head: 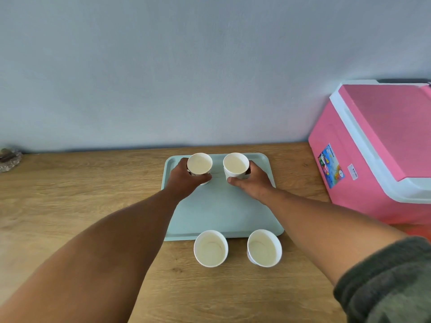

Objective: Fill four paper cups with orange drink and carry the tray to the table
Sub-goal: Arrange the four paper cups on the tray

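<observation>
A pale green tray lies on the wooden counter. At its far end stand two white paper cups, both empty. My left hand grips the far left cup around its side. My right hand grips the far right cup the same way. Two more empty paper cups stand upright on the counter just in front of the tray's near edge, the near left cup and the near right cup. No orange drink is in view.
A pink cooler box with a white rim stands shut at the right, against the blue-grey wall. A small glass dish sits at the far left of the wooden counter. Bare wood lies left of the tray.
</observation>
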A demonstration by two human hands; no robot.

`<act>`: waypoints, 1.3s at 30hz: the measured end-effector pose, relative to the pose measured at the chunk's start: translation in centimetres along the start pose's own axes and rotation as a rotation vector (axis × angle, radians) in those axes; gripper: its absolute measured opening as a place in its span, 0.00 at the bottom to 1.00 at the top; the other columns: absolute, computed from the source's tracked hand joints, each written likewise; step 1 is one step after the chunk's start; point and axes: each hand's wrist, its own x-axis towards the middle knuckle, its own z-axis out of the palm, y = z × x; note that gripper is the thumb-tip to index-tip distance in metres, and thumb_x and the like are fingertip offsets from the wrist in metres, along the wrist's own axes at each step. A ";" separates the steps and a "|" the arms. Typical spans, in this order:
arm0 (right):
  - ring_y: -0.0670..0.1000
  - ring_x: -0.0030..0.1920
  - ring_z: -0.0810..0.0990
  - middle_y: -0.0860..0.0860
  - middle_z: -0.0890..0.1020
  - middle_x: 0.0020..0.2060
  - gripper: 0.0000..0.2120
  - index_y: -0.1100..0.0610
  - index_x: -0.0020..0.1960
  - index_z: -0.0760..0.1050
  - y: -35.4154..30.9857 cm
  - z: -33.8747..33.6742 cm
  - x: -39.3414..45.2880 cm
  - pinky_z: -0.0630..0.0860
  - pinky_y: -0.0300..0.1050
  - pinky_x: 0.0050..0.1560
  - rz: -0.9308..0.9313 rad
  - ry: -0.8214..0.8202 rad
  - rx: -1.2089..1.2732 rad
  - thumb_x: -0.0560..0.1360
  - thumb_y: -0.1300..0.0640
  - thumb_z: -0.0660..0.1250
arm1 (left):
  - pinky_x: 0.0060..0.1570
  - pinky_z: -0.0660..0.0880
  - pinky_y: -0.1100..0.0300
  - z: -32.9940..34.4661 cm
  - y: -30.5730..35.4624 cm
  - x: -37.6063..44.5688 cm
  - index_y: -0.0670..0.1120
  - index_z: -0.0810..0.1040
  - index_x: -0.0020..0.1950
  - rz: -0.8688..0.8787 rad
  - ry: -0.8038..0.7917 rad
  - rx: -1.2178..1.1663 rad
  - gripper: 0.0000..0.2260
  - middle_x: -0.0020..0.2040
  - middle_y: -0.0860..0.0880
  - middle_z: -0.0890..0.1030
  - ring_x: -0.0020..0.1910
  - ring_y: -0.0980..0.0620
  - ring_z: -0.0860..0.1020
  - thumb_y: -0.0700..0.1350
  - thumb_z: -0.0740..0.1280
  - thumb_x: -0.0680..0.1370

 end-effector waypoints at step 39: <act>0.54 0.60 0.81 0.53 0.82 0.62 0.28 0.54 0.73 0.72 6.7 -6.1 -13.0 0.74 0.45 0.56 0.061 0.062 -0.305 0.77 0.49 0.75 | 0.50 0.70 0.60 -2.9 -4.6 -16.5 0.42 0.74 0.68 -0.075 -0.025 0.305 0.22 0.59 0.46 0.81 0.52 0.52 0.75 0.47 0.73 0.77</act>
